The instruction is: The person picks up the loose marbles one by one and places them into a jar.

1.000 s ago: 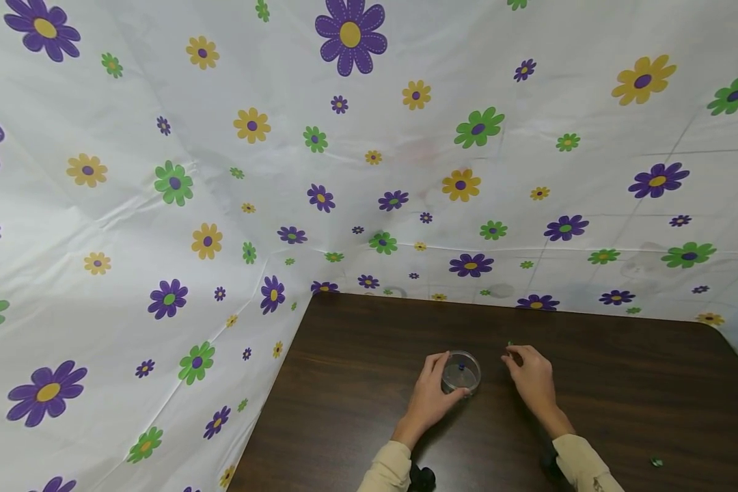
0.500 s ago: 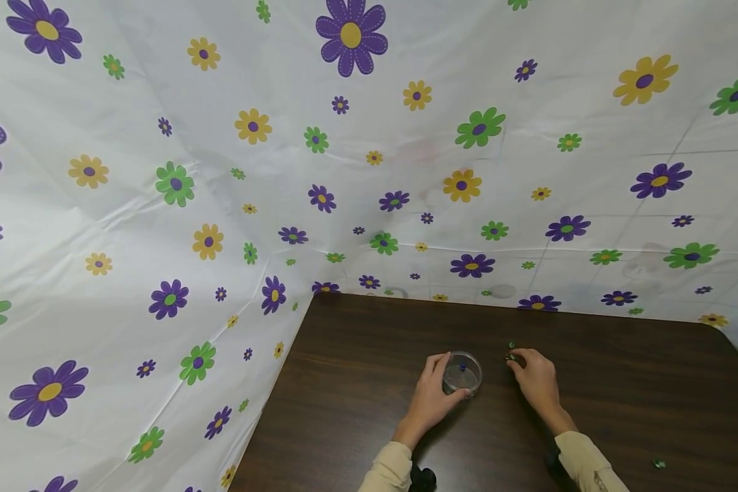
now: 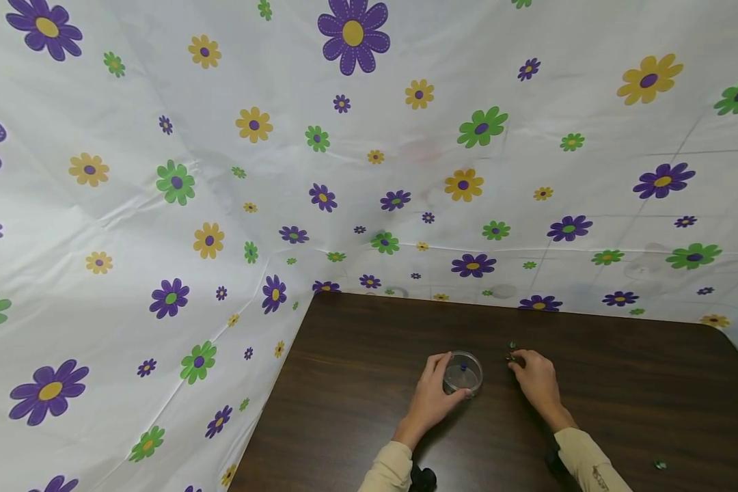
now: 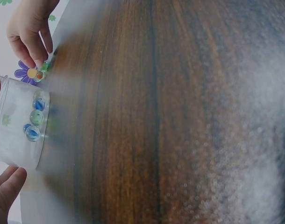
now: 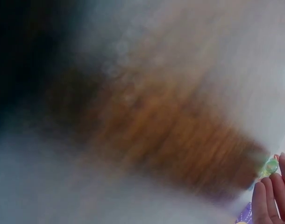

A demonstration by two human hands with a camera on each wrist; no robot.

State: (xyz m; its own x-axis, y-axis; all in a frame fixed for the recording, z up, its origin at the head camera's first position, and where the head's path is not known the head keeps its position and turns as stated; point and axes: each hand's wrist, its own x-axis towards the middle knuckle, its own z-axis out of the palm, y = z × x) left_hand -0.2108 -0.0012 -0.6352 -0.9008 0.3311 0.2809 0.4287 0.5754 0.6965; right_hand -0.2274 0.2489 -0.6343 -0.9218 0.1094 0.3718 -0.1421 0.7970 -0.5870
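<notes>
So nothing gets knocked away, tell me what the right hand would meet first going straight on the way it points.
The right hand would likely meet the nearer marble, right at its fingertips; whether they touch is unclear. In the head view, another marble lies just beyond.

In the jar [image 3: 464, 381] on the bench [image 3: 350, 383] we see marbles [image 4: 36, 117]; right of it, more marbles [image 3: 512, 346]; farther right and before it, another marble [image 3: 660, 465]; behind it, a curtain [image 3: 295, 164].
</notes>
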